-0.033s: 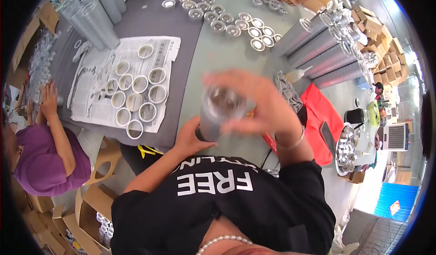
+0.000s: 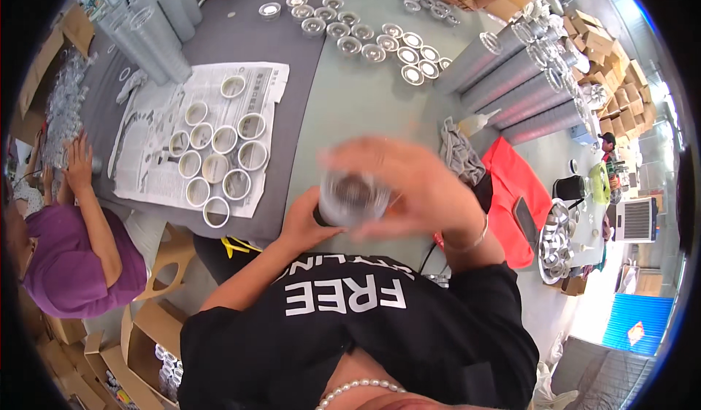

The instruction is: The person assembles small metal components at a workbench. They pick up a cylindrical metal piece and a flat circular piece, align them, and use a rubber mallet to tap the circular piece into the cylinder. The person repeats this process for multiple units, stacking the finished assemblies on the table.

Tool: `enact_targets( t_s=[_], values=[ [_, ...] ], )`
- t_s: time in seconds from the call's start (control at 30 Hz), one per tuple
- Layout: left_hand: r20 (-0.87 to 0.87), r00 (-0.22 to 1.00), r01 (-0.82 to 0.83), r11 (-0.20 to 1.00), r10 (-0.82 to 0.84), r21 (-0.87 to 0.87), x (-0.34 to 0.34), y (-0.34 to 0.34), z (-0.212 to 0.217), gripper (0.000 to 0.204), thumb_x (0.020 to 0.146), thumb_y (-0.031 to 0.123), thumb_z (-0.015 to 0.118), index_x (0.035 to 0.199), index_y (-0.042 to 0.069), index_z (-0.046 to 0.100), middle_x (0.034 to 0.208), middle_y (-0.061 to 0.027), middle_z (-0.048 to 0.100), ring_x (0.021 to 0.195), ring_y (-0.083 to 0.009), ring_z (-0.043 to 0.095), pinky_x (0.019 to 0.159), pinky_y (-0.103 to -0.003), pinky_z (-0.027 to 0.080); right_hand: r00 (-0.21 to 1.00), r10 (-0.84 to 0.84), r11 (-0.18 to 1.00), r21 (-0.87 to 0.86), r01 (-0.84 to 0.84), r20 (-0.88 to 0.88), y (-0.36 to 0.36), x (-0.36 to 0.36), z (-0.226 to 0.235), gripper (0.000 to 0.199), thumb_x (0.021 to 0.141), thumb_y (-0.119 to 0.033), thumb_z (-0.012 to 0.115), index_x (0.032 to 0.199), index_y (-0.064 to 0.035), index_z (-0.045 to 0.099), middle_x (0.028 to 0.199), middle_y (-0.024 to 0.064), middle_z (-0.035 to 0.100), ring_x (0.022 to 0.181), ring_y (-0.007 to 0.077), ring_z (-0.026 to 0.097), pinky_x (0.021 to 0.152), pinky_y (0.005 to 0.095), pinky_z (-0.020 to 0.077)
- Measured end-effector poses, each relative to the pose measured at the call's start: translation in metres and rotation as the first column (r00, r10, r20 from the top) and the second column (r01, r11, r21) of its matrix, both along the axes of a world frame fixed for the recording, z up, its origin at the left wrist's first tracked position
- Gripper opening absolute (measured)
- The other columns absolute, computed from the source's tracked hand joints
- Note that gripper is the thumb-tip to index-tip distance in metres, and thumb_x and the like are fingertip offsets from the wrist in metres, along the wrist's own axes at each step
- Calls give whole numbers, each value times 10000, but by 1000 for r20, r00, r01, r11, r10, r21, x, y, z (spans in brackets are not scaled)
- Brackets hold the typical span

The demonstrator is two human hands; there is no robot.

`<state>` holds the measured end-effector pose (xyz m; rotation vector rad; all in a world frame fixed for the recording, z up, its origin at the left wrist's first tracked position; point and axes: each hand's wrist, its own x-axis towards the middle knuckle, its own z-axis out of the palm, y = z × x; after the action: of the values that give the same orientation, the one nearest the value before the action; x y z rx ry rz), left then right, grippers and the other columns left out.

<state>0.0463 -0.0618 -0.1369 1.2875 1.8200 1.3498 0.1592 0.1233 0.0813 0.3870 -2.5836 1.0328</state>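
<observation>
Close in front of my chest stands a clear, cylinder-shaped container (image 2: 350,200) with a greyish, round top. My left hand (image 2: 303,216) is closed around its lower part from the left, thumb toward me. My right hand (image 2: 420,180) curves over the upper part from the right, with fingers on the far side and thumb on the near side. Motion blurs the right fingers and the container's top, so its details are lost. A small orange patch shows beside the right palm.
Several white-rimmed rings (image 2: 225,139) rest on newspaper (image 2: 150,165) at the left. Round metal lids (image 2: 349,45) spread across the far table. Tall stacks of grey cylinders (image 2: 511,74) lie at right, near a red cloth (image 2: 507,198) and a phone (image 2: 526,220). A purple-sleeved person (image 2: 84,260) sits at left.
My right hand has come down slightly toward me, and the container's top now sits lower in the picture. My left hand stays nearly in place.
</observation>
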Motion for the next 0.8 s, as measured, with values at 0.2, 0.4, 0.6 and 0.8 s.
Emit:
enact_targets(
  t_s=[0.2,0.4,0.6,0.8],
  values=[
    [-64,989,138,989,-134,60,-14,15,-9,830,629,187,972,1360,62,598,1294,-201,672,1192,-394,647,1027,-463,515,978,-192,981,-23,194,80,12,11,-10,724,789,-273,886,1428,-69,613,1258,130,691,1125,291,685,949,398,560],
    [-158,978,131,990,-137,-49,-22,17,-7,951,614,208,983,1444,38,553,1303,-191,680,1214,-370,652,1045,-438,509,862,-465,831,-239,503,200,92,-18,-47,499,1001,-329,705,1411,-53,637,1097,44,680,999,120,610,884,298,519],
    [527,850,60,996,-20,-60,-28,1,25,1008,652,143,971,1534,23,496,1307,-151,686,1240,-263,649,1053,-385,507,733,-590,601,-422,679,339,115,-23,-43,512,1059,-428,594,1366,-24,661,1081,58,699,995,142,656,849,303,547],
    [669,718,-484,829,192,281,-42,-21,91,850,783,20,849,1544,17,470,1358,-189,657,1254,-249,638,1082,-389,493,947,-254,258,-930,261,195,133,-12,-102,582,1082,-440,541,1468,-5,524,1292,132,690,1142,266,701,964,416,583]
  ],
)
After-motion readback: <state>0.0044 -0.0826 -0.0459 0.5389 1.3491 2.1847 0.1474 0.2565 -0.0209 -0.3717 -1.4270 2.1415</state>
